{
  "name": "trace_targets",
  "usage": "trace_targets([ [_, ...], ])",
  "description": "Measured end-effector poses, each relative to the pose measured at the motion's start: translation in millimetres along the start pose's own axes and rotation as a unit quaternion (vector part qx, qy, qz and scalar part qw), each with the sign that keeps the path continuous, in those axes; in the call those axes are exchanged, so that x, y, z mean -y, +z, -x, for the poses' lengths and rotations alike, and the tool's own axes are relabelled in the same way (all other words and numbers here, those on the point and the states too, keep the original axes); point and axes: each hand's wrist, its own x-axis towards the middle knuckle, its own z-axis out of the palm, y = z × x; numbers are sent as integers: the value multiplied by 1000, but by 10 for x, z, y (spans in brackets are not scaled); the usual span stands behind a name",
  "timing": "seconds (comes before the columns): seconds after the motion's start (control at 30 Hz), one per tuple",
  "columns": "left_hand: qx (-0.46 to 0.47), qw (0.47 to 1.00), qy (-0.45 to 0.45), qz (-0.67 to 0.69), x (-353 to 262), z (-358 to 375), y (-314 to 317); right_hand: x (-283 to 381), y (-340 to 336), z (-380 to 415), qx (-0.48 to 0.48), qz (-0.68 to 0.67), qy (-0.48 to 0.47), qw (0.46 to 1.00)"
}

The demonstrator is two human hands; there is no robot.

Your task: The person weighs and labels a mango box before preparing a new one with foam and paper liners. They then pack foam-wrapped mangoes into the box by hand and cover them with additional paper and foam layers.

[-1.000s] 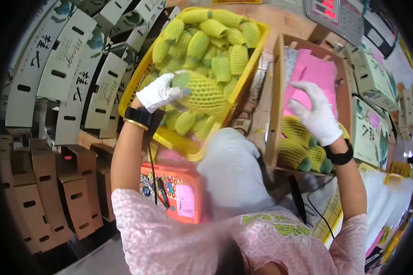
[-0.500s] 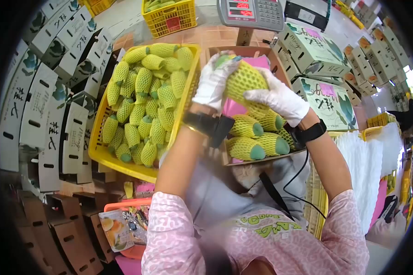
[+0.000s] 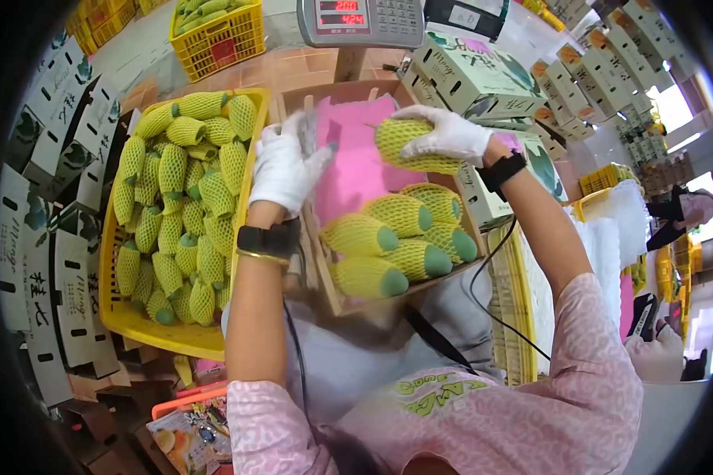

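My right hand (image 3: 450, 136), in a white glove, is closed round a mango in yellow-green foam netting (image 3: 404, 142), over the right side of an open box (image 3: 329, 273). Pink paper (image 3: 352, 158) lines this box, and several netted mangoes (image 3: 384, 277) with green tips lie in its near half. My left hand (image 3: 285, 166), also gloved, is over the box's left edge with its fingers apart and nothing in them. To its left stands a yellow crate (image 3: 166, 340) full of netted mangoes.
A scale (image 3: 362, 24) with red digits stands behind the box. Printed cartons (image 3: 479, 75) are stacked at the right, and more cartons (image 3: 70, 261) stand at the left. Another yellow crate (image 3: 218, 51) is at the back. A person (image 3: 681, 207) is at the far right.
My hands have moved apart. The left one has let go of the netted mango, while the right one keeps it, lower over the box. The view has shifted to the right.
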Motion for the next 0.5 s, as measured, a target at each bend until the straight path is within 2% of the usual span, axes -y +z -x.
trace_targets([
  [0.07, 23, 994, 28, -100, 83, 9, -16, -169, -18, -62, 7, 224, 9, 974],
  [0.2, 48, 995, 28, -87, 88, 8, -4, -294, 119, -179, 30, 332, 94, 938],
  [0.27, 59, 983, 41, -168, 37, -5, -11, -306, 171, -179, 42, 353, 113, 928],
  [0.33, 77, 976, 44, -199, 33, -78, 75, -315, 254, -206, 81, 461, 132, 874],
  [0.4, 181, 952, 138, -207, 86, -94, 186, -404, 312, -239, 93, 487, 139, 857],
  [0.47, 310, 913, 129, -230, -2, -93, 239, -410, 325, -273, 108, 533, 110, 832],
  [0.5, 376, 880, 104, -271, -90, -115, 253, -376, 338, -275, 85, 572, 87, 811],
])
